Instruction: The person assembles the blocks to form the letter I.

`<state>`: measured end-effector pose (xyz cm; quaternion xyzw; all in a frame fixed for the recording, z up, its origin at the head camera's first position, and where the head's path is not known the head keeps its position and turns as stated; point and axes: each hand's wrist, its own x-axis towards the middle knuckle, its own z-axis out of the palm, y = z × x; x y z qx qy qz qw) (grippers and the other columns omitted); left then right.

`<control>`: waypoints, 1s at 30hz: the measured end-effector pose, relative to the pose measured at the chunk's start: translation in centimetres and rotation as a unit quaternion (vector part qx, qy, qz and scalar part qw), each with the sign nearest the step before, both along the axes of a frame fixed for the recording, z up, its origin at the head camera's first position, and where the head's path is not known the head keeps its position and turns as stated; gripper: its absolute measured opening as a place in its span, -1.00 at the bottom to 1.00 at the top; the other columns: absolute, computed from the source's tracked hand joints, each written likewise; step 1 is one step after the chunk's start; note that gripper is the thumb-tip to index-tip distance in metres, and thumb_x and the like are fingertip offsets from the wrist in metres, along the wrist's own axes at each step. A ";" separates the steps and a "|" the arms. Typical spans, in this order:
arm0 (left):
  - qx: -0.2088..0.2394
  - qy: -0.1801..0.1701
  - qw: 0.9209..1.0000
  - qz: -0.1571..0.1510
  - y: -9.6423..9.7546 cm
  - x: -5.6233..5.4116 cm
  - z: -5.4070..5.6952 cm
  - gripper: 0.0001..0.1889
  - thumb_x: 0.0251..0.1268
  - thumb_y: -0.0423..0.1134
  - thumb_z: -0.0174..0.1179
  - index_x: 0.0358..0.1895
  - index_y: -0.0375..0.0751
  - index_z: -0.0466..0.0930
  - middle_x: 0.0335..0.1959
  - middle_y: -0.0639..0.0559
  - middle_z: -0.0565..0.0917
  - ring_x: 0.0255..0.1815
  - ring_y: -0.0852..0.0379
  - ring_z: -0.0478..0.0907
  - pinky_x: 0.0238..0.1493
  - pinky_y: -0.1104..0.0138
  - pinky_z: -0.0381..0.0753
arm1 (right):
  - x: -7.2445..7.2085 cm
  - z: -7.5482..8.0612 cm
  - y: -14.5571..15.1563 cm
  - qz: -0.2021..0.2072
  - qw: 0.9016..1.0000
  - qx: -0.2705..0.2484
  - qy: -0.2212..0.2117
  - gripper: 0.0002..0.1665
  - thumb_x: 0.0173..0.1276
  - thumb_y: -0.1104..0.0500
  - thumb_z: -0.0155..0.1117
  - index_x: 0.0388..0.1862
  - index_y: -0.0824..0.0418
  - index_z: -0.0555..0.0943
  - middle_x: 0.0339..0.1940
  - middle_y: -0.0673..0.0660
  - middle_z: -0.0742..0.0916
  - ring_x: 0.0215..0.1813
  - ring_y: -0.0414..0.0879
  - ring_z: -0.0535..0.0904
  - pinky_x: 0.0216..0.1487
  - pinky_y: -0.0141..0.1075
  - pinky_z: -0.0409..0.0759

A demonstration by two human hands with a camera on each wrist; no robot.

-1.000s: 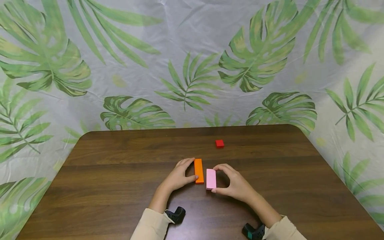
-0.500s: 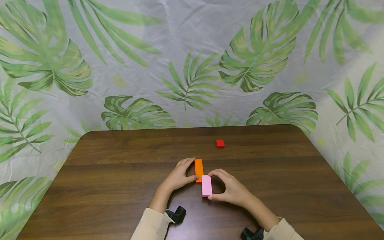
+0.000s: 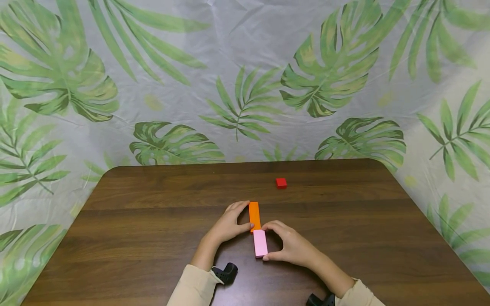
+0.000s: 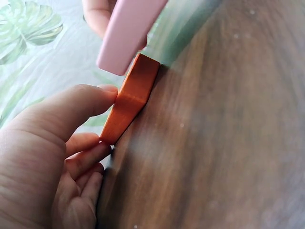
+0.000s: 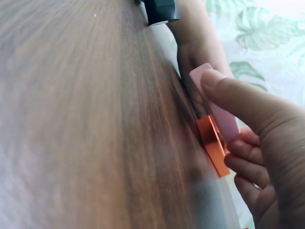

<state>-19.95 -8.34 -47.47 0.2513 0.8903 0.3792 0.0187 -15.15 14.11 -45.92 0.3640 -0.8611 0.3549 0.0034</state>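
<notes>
An orange rectangular block (image 3: 254, 216) lies lengthwise on the table, and my left hand (image 3: 229, 224) holds it from the left. Its thumb (image 4: 97, 98) is at the near end and the fingers reach the far end. My right hand (image 3: 294, 246) pinches a pink rectangular block (image 3: 260, 244) between thumb and fingertips at its two ends. Both wrist views show the pink block raised above the table. In the head view its far end overlaps the near end of the orange block, and the two lie nearly in line.
A small red block (image 3: 281, 183) sits farther back on the brown wooden table (image 3: 153, 221), right of the orange block. Behind the table's far edge hangs a leaf-print cloth (image 3: 245, 51). Black wrist devices (image 3: 226, 273) are worn on both wrists.
My right hand has brought the pink block left and toward me, from beside the orange block to its near end. My left hand and the orange block have stayed in place.
</notes>
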 end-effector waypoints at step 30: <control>-0.001 -0.002 1.000 0.002 0.0 0.0 0.0 -0.28 0.07 -0.08 0.23 0.29 -0.30 0.21 0.24 -0.14 0.29 0.28 -0.09 0.12 0.22 0.05 0.13 | 0.3 -0.7 -0.5 0.013 0.999 0.038 0.004 -0.25 -0.15 -0.14 0.47 0.00 0.15 0.43 -0.05 -0.10 0.50 0.01 -0.23 0.40 0.08 -0.25 0.37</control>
